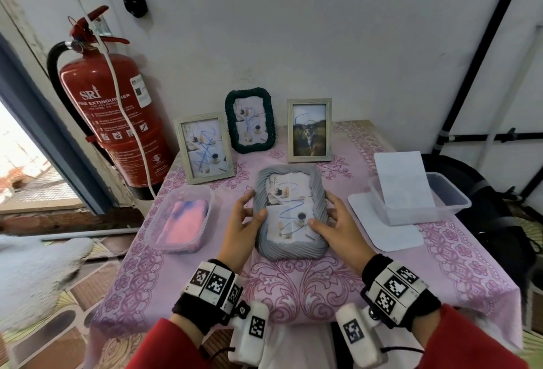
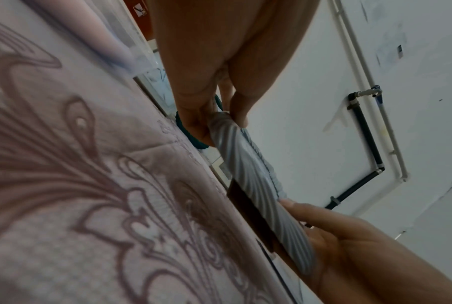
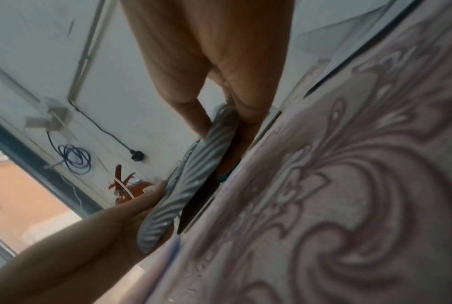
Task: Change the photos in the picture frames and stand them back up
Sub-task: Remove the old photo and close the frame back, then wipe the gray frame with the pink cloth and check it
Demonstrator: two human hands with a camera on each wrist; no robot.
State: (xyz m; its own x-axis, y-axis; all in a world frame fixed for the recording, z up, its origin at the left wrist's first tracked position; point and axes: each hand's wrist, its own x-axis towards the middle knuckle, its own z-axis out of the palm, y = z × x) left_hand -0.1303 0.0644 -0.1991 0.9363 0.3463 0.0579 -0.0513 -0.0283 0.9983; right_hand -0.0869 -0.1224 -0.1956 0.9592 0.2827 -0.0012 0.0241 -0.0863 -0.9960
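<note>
A grey ribbed picture frame (image 1: 289, 251) with a scribbled-over photo in it is held face up over the middle of the table. My left hand (image 1: 245, 217) grips its left edge, thumb on the photo. My right hand (image 1: 333, 220) grips the right edge the same way. The left wrist view shows my left hand (image 2: 219, 117) pinching the grey frame (image 2: 245, 164) edge-on, black back toward the cloth. In the right wrist view my right hand (image 3: 220, 117) pinches the grey frame (image 3: 206, 164). Three frames stand at the back: a pale wood frame (image 1: 202, 176), a dark green frame (image 1: 249, 95) and a second pale frame (image 1: 310, 158).
A clear tub (image 1: 205, 192) with a pink cloth sits left of the hands. At the right a clear tub (image 1: 452, 201) holds white paper, with its white lid (image 1: 390, 233) beside it. A red fire extinguisher (image 1: 114, 122) hangs at the table's left. The pink tablecloth (image 1: 293, 289) covers the table.
</note>
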